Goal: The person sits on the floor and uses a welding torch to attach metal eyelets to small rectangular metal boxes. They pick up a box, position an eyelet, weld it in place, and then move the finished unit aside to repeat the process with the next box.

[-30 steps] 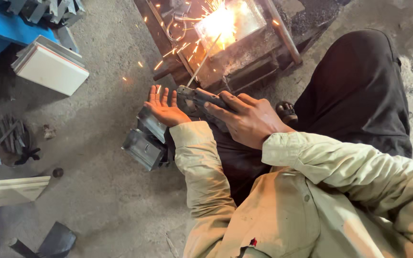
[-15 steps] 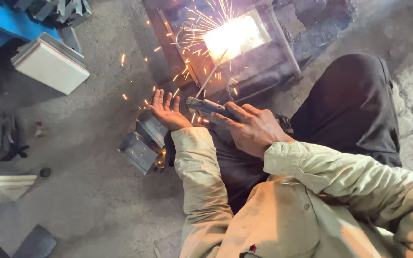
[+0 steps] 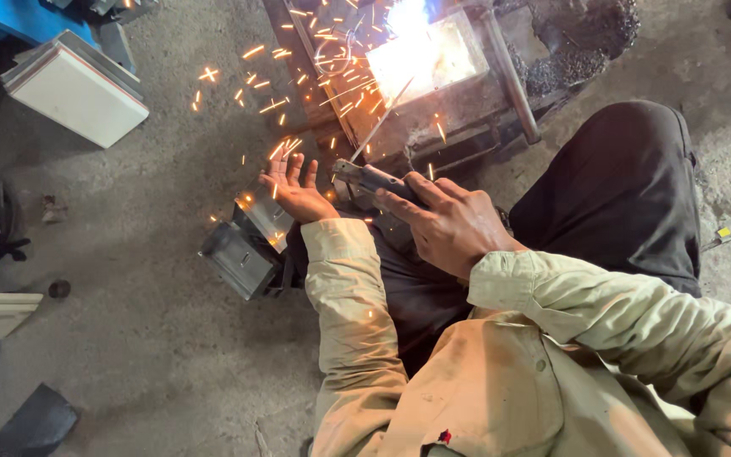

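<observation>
The welding rod holder [image 3: 374, 178] sits pinched in the right hand [image 3: 446, 224], its rod now striking the metal frame [image 3: 433, 93] with a brighter arc and more sparks than a moment ago. The left hand [image 3: 298, 190] stays spread, empty, over a dark metal box [image 3: 243, 254] on the concrete floor [image 3: 145, 355].

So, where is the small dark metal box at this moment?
In the head view, the small dark metal box lies on the concrete floor left of centre, just below and left of the open left hand.
</observation>
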